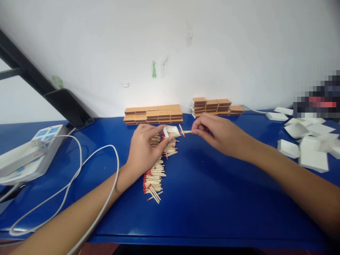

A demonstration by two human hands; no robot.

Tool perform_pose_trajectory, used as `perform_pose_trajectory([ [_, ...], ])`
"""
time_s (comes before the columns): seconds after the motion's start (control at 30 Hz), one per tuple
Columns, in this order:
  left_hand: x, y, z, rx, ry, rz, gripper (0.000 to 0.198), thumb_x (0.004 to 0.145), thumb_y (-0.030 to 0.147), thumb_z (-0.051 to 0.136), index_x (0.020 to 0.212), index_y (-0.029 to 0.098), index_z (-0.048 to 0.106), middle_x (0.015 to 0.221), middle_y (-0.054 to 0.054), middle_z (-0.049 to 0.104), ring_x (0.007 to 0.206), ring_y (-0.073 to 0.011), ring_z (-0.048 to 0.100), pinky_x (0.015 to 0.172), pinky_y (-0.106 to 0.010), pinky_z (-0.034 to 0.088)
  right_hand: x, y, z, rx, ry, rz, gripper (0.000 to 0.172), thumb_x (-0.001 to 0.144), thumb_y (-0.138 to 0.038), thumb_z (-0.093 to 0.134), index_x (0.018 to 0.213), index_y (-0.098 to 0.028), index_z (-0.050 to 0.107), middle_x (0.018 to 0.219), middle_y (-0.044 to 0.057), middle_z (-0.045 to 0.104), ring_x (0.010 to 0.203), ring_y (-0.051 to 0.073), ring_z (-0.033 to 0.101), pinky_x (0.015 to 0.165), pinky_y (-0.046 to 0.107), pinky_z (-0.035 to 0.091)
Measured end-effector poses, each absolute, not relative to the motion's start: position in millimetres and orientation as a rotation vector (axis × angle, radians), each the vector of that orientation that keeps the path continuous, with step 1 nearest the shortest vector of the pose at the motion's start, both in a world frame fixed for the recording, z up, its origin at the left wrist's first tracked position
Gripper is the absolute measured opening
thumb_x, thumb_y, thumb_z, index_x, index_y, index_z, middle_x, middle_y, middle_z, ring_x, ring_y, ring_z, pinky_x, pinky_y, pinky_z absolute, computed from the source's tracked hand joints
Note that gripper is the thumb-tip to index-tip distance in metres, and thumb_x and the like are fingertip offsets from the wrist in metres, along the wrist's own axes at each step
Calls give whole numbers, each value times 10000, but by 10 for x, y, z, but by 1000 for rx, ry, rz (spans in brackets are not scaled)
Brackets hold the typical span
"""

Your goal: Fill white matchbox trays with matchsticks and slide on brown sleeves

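Note:
My left hand [146, 147] grips a small white matchbox tray [172, 130] between thumb and fingers, tilted above the heap of matches. Some matches show inside the tray's near side. My right hand [212, 132] pinches matches [187, 131] just right of the tray, their red heads pointing left toward it. Another match [182, 130] stands crosswise at those heads. Under and in front of my left hand a long pile of red-headed matches [155, 175] lies on the blue table [212, 209]. My left hand hides part of the pile.
Brown matchboxes [154, 114] stand stacked along the wall, with a second stack [211, 105] to the right. Several white trays [313, 159] lie scattered at the right. A power strip [39, 152], a white cable [79, 170] and a black device [69, 108] occupy the left.

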State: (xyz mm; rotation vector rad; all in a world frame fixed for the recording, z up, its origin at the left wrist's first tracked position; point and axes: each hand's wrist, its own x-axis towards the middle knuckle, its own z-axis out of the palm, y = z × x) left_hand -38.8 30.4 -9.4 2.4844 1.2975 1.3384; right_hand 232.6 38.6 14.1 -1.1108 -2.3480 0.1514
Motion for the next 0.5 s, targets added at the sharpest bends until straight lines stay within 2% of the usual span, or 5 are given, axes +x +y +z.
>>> perform_pose_trajectory([
  [0.5, -348, 257, -115, 2507, 1124, 1323, 369, 900, 428, 819, 1208, 228, 781, 1008, -69, 792, 964, -247, 673, 878, -429, 550, 2207, 306, 82, -1053, -2326, 84, 118, 1060, -286, 498, 990, -219, 565, 880, 38, 585, 730, 183, 541, 679, 327, 425],
])
